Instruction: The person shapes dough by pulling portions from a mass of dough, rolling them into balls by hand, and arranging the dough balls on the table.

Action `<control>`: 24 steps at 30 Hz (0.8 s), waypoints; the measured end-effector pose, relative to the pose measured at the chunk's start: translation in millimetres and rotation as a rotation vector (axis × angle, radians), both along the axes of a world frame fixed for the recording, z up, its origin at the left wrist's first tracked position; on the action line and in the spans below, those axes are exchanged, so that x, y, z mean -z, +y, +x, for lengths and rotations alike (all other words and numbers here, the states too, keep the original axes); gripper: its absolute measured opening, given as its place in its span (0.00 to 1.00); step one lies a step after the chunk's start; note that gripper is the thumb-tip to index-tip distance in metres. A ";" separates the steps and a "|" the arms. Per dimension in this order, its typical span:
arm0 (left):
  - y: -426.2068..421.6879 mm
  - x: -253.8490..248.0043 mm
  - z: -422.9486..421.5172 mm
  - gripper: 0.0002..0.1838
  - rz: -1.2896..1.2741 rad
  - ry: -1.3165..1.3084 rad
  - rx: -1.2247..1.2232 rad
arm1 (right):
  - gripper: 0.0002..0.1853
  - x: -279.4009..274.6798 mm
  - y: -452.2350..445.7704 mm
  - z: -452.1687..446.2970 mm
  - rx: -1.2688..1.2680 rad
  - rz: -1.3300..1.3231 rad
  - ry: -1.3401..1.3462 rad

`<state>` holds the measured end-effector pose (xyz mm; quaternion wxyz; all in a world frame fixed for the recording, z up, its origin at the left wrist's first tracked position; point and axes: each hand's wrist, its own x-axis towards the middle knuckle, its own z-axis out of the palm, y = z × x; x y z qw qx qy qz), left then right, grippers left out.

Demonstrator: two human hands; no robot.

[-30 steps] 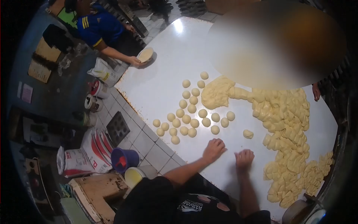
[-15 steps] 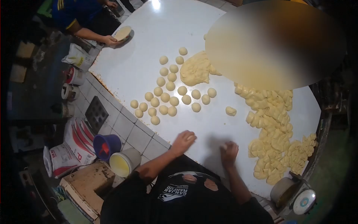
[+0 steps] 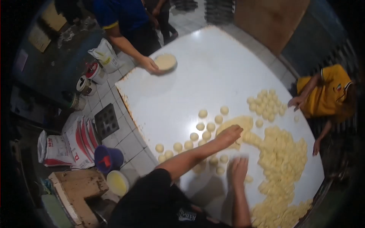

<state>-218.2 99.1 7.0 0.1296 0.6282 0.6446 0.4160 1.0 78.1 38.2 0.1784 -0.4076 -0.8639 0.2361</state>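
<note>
My left hand (image 3: 230, 136) reaches over the large slab of pale yellow dough (image 3: 245, 122), its fingers curled down and closed on the dough near its right side. Lower down, my right hand (image 3: 239, 171) hovers over the table, smeared by motion, so its fingers do not show clearly. A small dough lump (image 3: 248, 178) lies just right of it. Round dough balls (image 3: 189, 144) stand scattered left of the slab, some hidden under my left forearm. To the right spreads a big heap of cut dough pieces (image 3: 283, 155).
Across the white table (image 3: 182, 95), a person in blue holds a round, pale-topped dish (image 3: 165, 62). Another person in yellow (image 3: 327, 91) leans at the right edge, near a cluster of dough balls (image 3: 268, 104). Buckets, including a purple bucket (image 3: 109, 159), and sacks (image 3: 68, 146) stand at left.
My left hand has moved from the table's near edge forward onto the dough slab. My right hand has shifted too. The view has tilted up, bringing the person in yellow into sight.
</note>
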 end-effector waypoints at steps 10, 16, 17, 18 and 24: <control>-185.6 60.8 158.0 0.12 -0.164 0.070 0.238 | 0.14 84.5 -120.8 149.1 0.108 0.220 -0.030; -249.1 62.6 142.9 0.18 -0.345 0.388 0.332 | 0.15 114.7 -156.3 221.8 -0.255 0.320 -0.225; -228.1 58.1 160.9 0.17 -0.143 0.396 0.234 | 0.16 125.9 -148.5 220.3 -0.122 0.234 -0.330; -205.3 39.5 193.7 0.13 -0.157 0.233 0.099 | 0.15 83.7 -122.5 189.6 -0.049 0.151 -0.216; -293.2 78.4 175.0 0.12 -0.053 0.146 0.276 | 0.14 90.7 -154.2 230.1 -0.212 0.191 0.145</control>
